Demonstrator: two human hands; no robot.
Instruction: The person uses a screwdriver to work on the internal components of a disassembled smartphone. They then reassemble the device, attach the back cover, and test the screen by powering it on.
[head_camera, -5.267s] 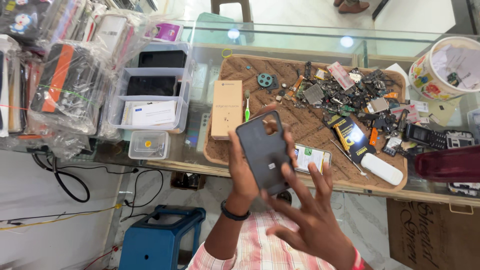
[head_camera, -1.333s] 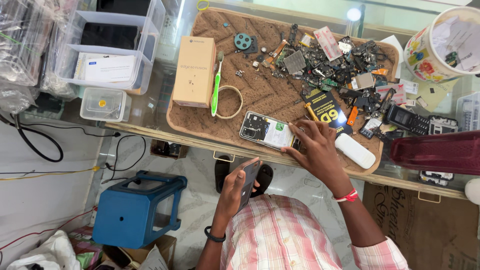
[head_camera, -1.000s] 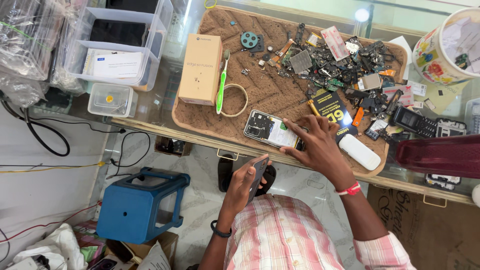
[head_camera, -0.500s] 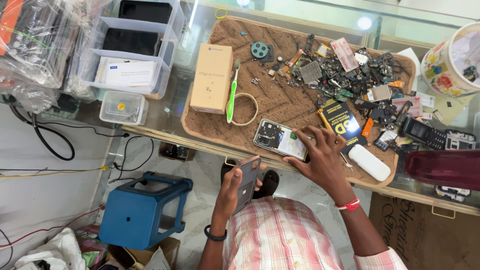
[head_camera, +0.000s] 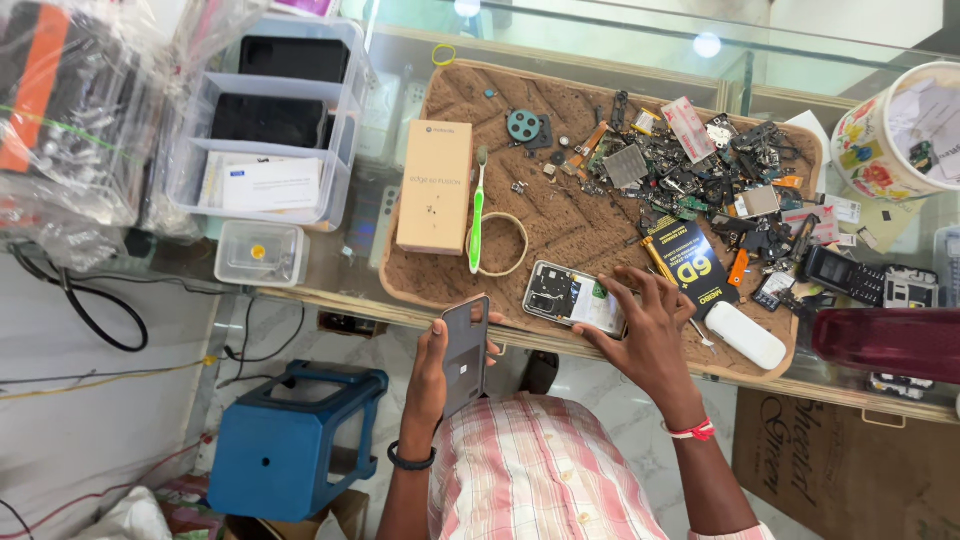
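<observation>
Beside tan box (head_camera: 434, 187), right hand (head_camera: 643, 338) touches opened phone (head_camera: 575, 298).

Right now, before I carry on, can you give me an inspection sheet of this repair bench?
Surface: brown woven mat on a glass counter.
Job's things: dark grey phone back cover held off the counter edge; opened phone with exposed internals lying on the mat.
Clutter: tan cardboard box, green toothbrush, tape ring, heap of small circuit parts, white oblong case.
Hands: left hand grips the cover; right hand rests fingertips on the opened phone.
Cables: black cable looping under the counter.
Surroundings: clear plastic drawers, blue plastic stool, floral tub.
</observation>
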